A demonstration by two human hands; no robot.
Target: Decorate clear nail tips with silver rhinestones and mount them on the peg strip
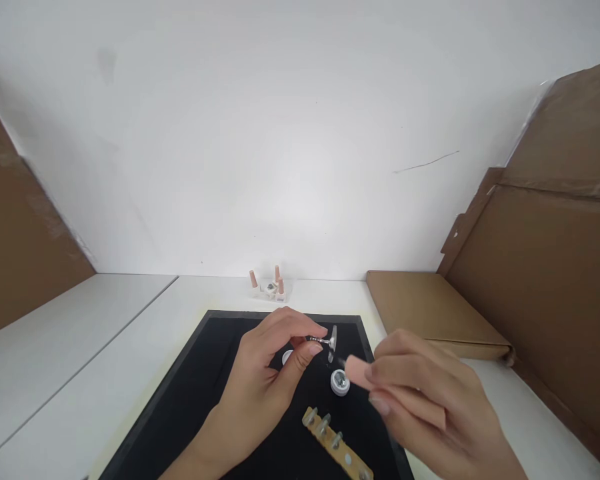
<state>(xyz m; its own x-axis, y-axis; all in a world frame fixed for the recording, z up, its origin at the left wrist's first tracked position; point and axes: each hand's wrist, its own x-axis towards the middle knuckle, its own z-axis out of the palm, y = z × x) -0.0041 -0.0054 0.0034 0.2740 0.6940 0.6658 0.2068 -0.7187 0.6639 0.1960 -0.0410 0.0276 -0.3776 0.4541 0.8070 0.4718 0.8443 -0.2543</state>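
My left hand (265,387) pinches the thin metal stem of a nail-tip holder (321,341) between thumb and forefinger. A pale, see-through false nail (333,339) stands at the stem's right end. My right hand (430,400) is closed around the pink cap of a nail polish brush (359,372). The brush's blurred tip points left, just below and right of the false nail; I cannot tell whether they touch. Below them, a small white round jar (340,383) with grey, shiny contents sits on the black mat. A white round piece (287,357) is partly hidden behind my left hand.
A yellowish strip (333,448) bearing several see-through pieces lies on the black mat (195,393). At the back, a clear tray (263,297) holds pink-capped bottles and a small round jar. A flat cardboard box (430,303) lies to the right. Cardboard panels flank both sides.
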